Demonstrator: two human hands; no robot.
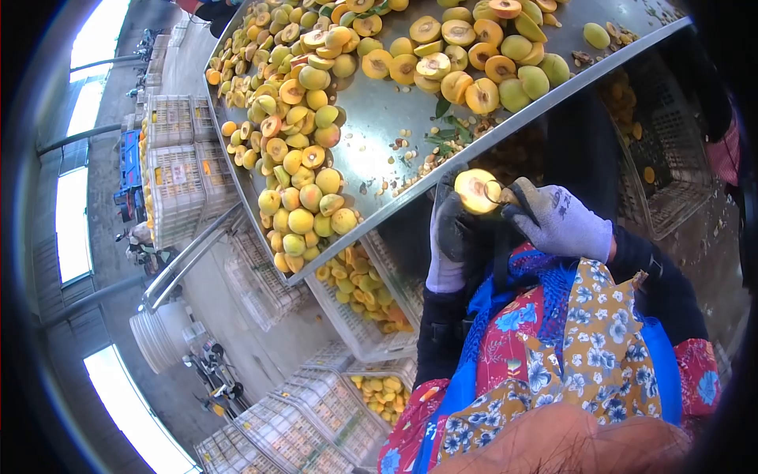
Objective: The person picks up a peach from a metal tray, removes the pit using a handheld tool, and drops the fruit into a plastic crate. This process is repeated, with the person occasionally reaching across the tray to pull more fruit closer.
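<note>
My left hand (452, 229), in a pale glove with a dark coated palm, is closed around a halved peach (474, 189), its cut face turned up. Gripped in my gloved right hand (553, 215) is a small pitting tool (497, 199) with a thin dark loop, its end at the peach's stone area. The fingers of my right hand partly cover the tool. Both hands are in front of my chest, just off the edge of a metal table (371, 142). Yellow-orange peaches (296, 158), whole and halved, lie heaped on that table.
Loose stones (403, 146) and green leaves (452, 134) lie near the table's edge. Beneath it stands a crate of peach halves (359, 288); another crate (671, 174) is at the right. Stacked crates (174, 170) and a white bucket (158, 336) stand on the floor to the left.
</note>
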